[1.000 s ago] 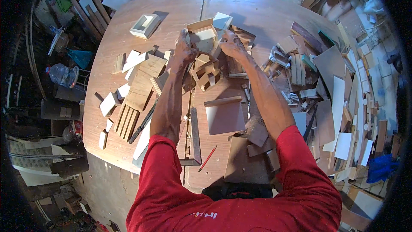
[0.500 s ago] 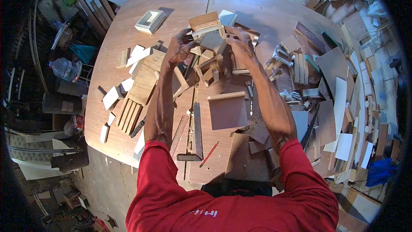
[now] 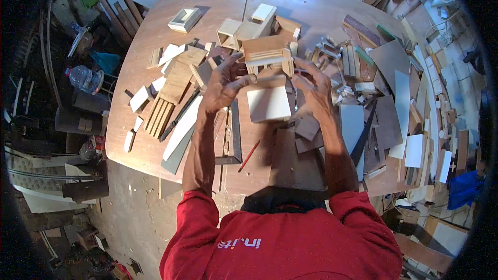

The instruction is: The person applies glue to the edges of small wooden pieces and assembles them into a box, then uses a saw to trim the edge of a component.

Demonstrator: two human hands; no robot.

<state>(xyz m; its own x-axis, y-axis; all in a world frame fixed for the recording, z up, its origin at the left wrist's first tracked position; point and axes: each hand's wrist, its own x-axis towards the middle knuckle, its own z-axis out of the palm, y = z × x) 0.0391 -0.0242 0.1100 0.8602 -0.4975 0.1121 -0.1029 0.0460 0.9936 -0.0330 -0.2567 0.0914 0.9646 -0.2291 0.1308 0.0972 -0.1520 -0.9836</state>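
A small slatted wooden piece [image 3: 265, 54], somewhat like a miniature bench, is held up over the table between my two hands. My left hand [image 3: 224, 85] pinches its left end with thumb and fingers. At its right end my right hand [image 3: 314, 85] has its fingers curled against the edge; part of that contact is hidden. Just below lies a panel [image 3: 268, 105] with a wooden strip along its far edge, brightly lit. Behind the held piece stand a small open wooden box [image 3: 228, 32] and a pale block [image 3: 264, 12].
A red pencil [image 3: 249, 156] and a metal square [image 3: 236, 132] lie near me. Wood blocks and a plywood piece [image 3: 179, 80] crowd the left. Offcuts and boards [image 3: 386, 119] pile up on the right. A small frame-like box [image 3: 184, 19] sits at the far left.
My hands have drawn the slatted wooden piece toward me, from the far middle of the table to above the panel. The view has shifted, and the box behind now shows more fully.
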